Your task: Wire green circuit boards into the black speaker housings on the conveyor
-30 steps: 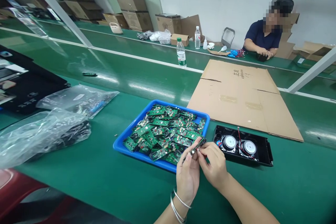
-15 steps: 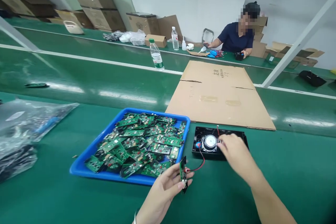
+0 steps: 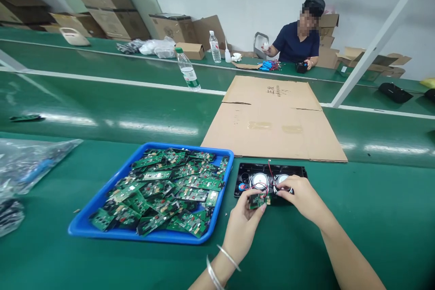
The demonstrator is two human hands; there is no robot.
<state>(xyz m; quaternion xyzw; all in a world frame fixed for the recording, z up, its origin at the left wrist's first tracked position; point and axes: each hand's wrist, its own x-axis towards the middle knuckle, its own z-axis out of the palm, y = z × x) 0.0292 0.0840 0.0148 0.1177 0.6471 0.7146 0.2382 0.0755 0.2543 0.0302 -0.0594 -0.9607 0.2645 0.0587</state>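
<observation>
My left hand (image 3: 242,222) grips a green circuit board (image 3: 255,201) by its edges, just over the near side of a black plastic housing (image 3: 299,170). Two round silver speakers, a left speaker (image 3: 259,181) and a right speaker (image 3: 280,179), sit inside that housing. Red and black wires (image 3: 271,170) run across them, with a small white plug at one upper end. Over the right speaker, my right hand (image 3: 306,197) has its thumb and fingertips pinched together; what lies between them is too small to make out.
A blue tray (image 3: 73,229) heaped with circuit boards stands left of the housing. Behind it lies flattened cardboard (image 3: 272,142). Clear plastic bags (image 3: 20,163) rest at far left. Across the bench are a green-capped bottle (image 3: 188,72) and a seated co-worker (image 3: 297,43) handling a black part.
My left hand has carried the circuit board up and right to the housing's near edge, turning it flatter. My right hand stays at the housing, now over the right speaker. The view has shifted.
</observation>
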